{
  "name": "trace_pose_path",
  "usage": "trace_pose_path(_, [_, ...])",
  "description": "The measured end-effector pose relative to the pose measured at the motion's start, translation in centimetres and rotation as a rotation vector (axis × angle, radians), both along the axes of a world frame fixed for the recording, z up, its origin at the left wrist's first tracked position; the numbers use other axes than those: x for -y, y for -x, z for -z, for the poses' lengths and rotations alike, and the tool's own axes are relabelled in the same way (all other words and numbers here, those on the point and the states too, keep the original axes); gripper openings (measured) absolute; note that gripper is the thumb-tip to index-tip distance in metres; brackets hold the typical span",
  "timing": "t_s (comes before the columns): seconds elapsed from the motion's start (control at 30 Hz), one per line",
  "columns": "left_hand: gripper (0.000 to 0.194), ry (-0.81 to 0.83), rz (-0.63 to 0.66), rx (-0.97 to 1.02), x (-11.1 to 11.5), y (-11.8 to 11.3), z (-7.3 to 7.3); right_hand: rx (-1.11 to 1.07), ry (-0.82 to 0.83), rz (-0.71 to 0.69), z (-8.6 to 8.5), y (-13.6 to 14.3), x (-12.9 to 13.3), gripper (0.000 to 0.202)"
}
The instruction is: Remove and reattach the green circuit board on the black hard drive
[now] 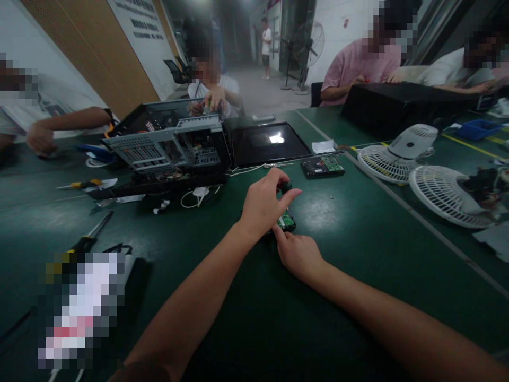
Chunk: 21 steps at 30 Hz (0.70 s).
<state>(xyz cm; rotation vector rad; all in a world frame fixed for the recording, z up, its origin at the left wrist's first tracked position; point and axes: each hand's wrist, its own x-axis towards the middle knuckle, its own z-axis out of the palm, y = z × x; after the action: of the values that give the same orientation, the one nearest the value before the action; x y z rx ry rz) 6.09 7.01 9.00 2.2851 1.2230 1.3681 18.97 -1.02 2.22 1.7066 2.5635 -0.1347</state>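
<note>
A small hard drive with a green circuit board (287,220) lies on the green table, largely covered by my hands. My left hand (260,204) is over it, thumb and fingers curled round a dark, round-topped tool (285,187) that looks like a screwdriver handle; its lower end is hidden. At the drive's near edge, my right hand (300,254) has its fingertips pressed against the side. A second drive (323,166) rests farther back, to the right. Near it on the table is a tiny metal piece (331,198).
An opened computer case (170,151) stands back left beside a black panel (270,142). Screwdrivers (85,241) and a blurred-out device (85,302) lie left. White fan grilles (445,196) and a black case (405,109) are right. Several people sit around the table.
</note>
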Motion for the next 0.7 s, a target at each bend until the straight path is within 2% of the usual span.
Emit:
trace_pose_path(0.4, [0.013, -0.061, 0.049, -0.043, 0.24, -0.01, -0.53, 0.005, 0.025, 0.003, -0.19, 0.03, 0.04, 0.054])
trace_pose_path(0.57, [0.016, -0.075, 0.028, -0.064, 0.45, -0.03, -0.7, 0.016, 0.034, 0.005, -0.41, 0.04, 0.1, 0.05])
trace_pose_path(0.7, [0.009, -0.097, 0.012, -0.034, 0.36, 0.01, -0.48, 0.019, 0.022, 0.0, -0.38, 0.05, 0.1, 0.052])
